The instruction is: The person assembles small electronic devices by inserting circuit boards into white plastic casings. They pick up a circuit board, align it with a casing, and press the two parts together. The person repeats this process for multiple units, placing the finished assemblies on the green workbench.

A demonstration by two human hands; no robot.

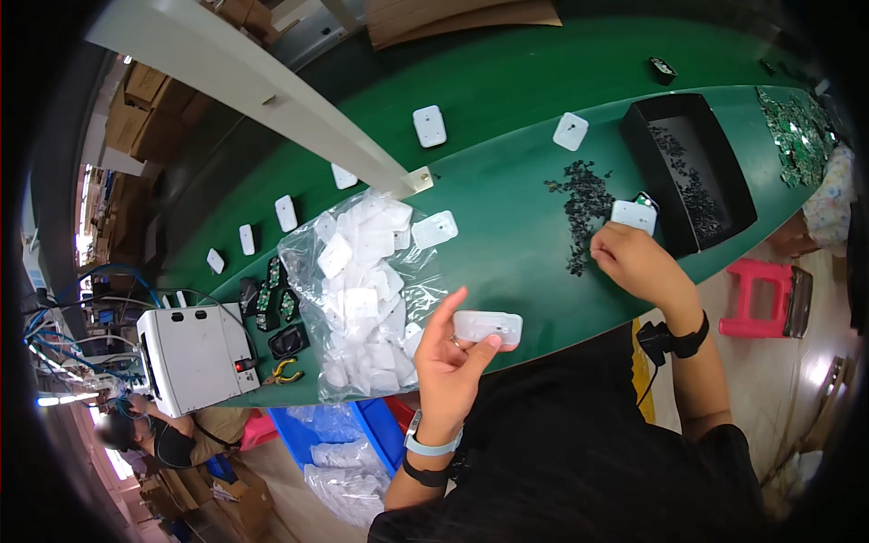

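A thin white plastic cover [489,328] with rounded corners sits between the thumb and fingers of my left hand [450,362], above the table's near edge. My right hand [641,264] is lowered over the right part of the table, its fingers curled together beside a scattered pile of small black parts [587,204]. Whatever those fingertips hold, if anything, is hidden. Just beyond them lies a white casing [634,215], with a small green circuit board [644,200] at its far edge. Left of my left hand, a clear plastic bag [299,262] spreads under many loose white covers [371,244].
An open black box [647,172] with more small black parts stands at right, near a heap of green boards [797,136]. White casings [430,127] lie along the far green belt. A slanted metal post [299,118] crosses above. A white machine [195,353] and pliers [283,372] are left.
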